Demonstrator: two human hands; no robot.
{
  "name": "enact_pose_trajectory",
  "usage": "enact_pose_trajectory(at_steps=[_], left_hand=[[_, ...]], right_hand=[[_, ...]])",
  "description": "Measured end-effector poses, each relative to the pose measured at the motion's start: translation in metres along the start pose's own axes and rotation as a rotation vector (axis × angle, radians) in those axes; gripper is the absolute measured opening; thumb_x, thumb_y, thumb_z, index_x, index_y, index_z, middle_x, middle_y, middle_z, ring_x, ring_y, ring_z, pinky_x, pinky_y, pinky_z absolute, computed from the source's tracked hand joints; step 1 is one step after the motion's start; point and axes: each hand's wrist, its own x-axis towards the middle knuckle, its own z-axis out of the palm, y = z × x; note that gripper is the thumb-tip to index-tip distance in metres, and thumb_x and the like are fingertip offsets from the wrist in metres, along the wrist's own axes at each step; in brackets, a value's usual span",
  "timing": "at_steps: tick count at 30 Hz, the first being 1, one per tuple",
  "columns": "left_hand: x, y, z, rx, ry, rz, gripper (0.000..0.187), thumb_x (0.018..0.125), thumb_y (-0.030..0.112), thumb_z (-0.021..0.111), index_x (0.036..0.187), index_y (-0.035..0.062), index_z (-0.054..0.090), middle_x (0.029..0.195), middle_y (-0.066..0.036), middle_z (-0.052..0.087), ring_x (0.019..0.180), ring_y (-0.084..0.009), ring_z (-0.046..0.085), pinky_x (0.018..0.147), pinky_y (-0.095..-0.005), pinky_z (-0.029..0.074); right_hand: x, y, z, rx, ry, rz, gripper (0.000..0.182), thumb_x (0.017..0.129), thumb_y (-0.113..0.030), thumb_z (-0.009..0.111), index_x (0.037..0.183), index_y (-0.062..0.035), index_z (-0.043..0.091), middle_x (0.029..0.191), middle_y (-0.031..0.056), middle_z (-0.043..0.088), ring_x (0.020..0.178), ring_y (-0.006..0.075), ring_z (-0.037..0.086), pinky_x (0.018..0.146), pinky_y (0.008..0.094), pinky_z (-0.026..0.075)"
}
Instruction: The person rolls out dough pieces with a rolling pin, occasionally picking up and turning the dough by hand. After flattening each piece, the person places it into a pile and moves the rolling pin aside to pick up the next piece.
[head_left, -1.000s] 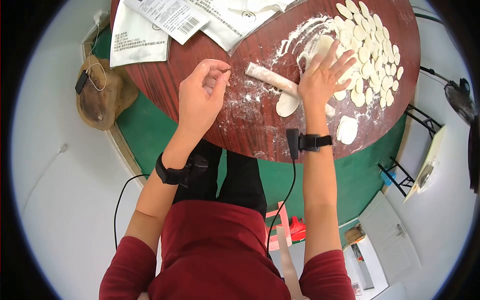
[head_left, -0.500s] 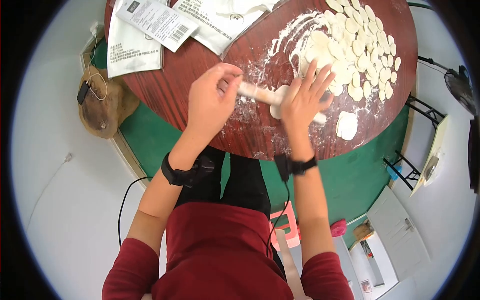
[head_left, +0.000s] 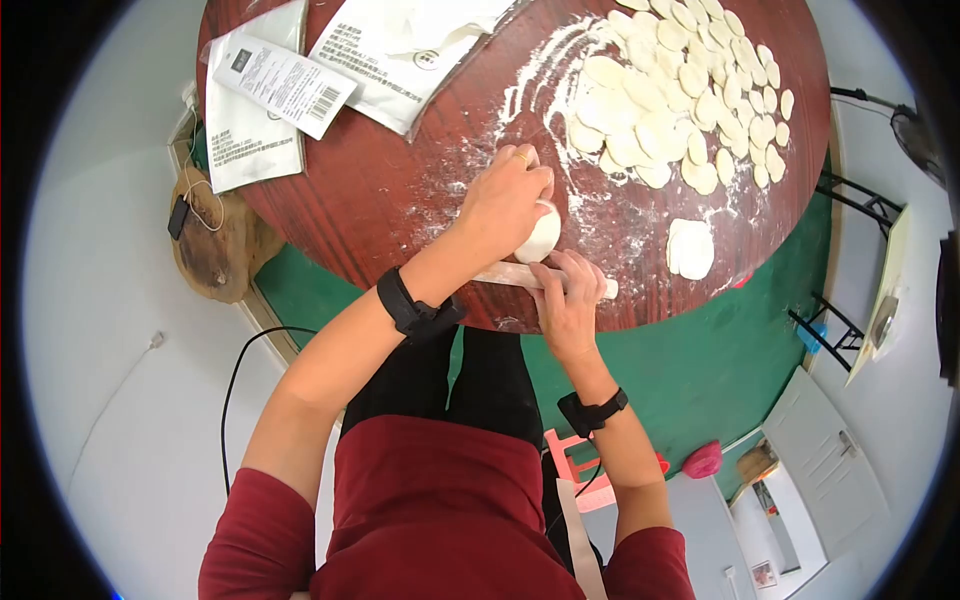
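My left hand (head_left: 507, 196) reaches across the near part of the table, its fingers closed on the upper edge of a round, white dough wrapper (head_left: 541, 238). Just below the wrapper lies a thin wooden rolling pin (head_left: 508, 274), dusted with flour. My right hand (head_left: 570, 300) grips the pin near its right end, with the tip showing past the fingers. The pin's left end is partly hidden behind my left forearm.
Many flat dough wrappers (head_left: 655, 130) overlap at the table's upper right. A small stack of wrappers (head_left: 691, 249) lies near the right edge. Flour streaks the dark red round table (head_left: 370, 190). White printed packages (head_left: 255, 140) lie at the upper left.
My left hand has gone from the pin's left end to the wrapper's edge. My right hand, flat on the pin before, now grips it, and the pin has come nearer to me.
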Motion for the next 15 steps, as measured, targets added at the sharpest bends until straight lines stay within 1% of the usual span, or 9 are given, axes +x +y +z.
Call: enact_pose_trajectory(at_steps=[4,6,7,9,10,11,13,14,15], left_hand=[[0.005,0.017,-0.008,-0.026,-0.067,0.012,0.017,0.085,0.012,0.079,0.092,0.0041,0.066,0.100,-0.012,0.067,0.101,-0.0346,0.065,0.084,-0.0474,0.052],[0.006,0.034,-0.020,-0.189,-0.274,-0.110,0.016,0.085,0.012,0.079,0.093,0.0053,0.068,0.092,-0.011,0.069,0.092,-0.0345,0.067,0.077,-0.0451,0.053],[0.004,0.039,-0.020,-0.184,-0.280,-0.105,0.016,0.085,0.012,0.079,0.093,0.0053,0.068,0.092,-0.011,0.069,0.092,-0.0345,0.067,0.077,-0.0451,0.053],[0.001,0.046,-0.023,-0.272,-0.137,0.251,0.014,0.086,0.011,0.079,0.095,0.0063,0.070,0.090,-0.010,0.070,0.085,-0.0345,0.067,0.074,-0.0434,0.054],[0.000,0.050,-0.027,-0.243,-0.149,0.268,0.012,0.083,0.007,0.076,0.094,0.0073,0.072,0.092,-0.007,0.071,0.091,-0.0320,0.068,0.079,-0.0418,0.056],[0.001,0.045,-0.027,-0.243,-0.152,0.271,0.012,0.083,0.007,0.076,0.094,0.0073,0.072,0.092,-0.007,0.071,0.091,-0.0320,0.068,0.079,-0.0418,0.056],[0.001,0.022,-0.027,-0.027,-0.195,0.548,0.010,0.078,0.003,0.074,0.088,0.0068,0.073,0.092,-0.005,0.071,0.099,-0.0281,0.068,0.084,-0.0413,0.057],[0.000,0.010,-0.027,0.038,-0.264,0.518,0.009,0.075,0.002,0.072,0.084,0.0057,0.073,0.098,-0.003,0.071,0.108,-0.0267,0.066,0.090,-0.0409,0.057],[-0.002,0.001,-0.029,0.043,-0.265,0.512,0.009,0.075,0.002,0.072,0.084,0.0057,0.073,0.098,-0.003,0.071,0.108,-0.0267,0.066,0.090,-0.0409,0.057]], right_hand=[[-0.001,0.006,-0.006,0.086,-0.029,-0.055,0.041,0.086,-0.018,0.080,0.125,-0.0134,0.068,0.131,0.0056,0.055,0.130,0.0281,0.054,0.109,0.0521,0.040],[-0.005,0.008,-0.010,0.106,-0.037,-0.064,0.041,0.086,-0.018,0.079,0.125,-0.0125,0.067,0.130,0.0059,0.056,0.130,0.0281,0.054,0.109,0.0518,0.040],[-0.008,0.008,-0.012,0.124,-0.050,-0.084,0.042,0.086,-0.019,0.079,0.126,-0.0116,0.067,0.129,0.0062,0.056,0.129,0.0280,0.054,0.109,0.0515,0.041],[-0.011,0.009,-0.017,0.134,-0.065,-0.092,0.041,0.087,-0.018,0.077,0.126,-0.0109,0.067,0.128,0.0063,0.056,0.129,0.0279,0.055,0.109,0.0512,0.041],[-0.013,0.010,-0.020,0.145,-0.088,-0.105,0.040,0.087,-0.018,0.075,0.126,-0.0102,0.066,0.127,0.0064,0.057,0.129,0.0278,0.055,0.109,0.0509,0.041],[-0.015,0.011,-0.023,0.144,-0.085,-0.102,0.040,0.087,-0.018,0.075,0.126,-0.0102,0.066,0.127,0.0064,0.057,0.129,0.0278,0.055,0.109,0.0509,0.041],[-0.017,0.013,-0.028,0.171,-0.178,-0.122,0.039,0.088,-0.017,0.072,0.127,-0.0101,0.066,0.127,0.0068,0.058,0.128,0.0273,0.055,0.110,0.0506,0.041],[-0.018,0.014,-0.030,0.176,-0.178,-0.122,0.039,0.088,-0.017,0.072,0.127,-0.0101,0.066,0.127,0.0068,0.058,0.128,0.0273,0.055,0.110,0.0506,0.041],[-0.018,0.017,-0.031,0.188,-0.205,-0.134,0.039,0.089,-0.017,0.072,0.127,-0.0102,0.066,0.127,0.0065,0.058,0.128,0.0271,0.056,0.110,0.0506,0.041]])
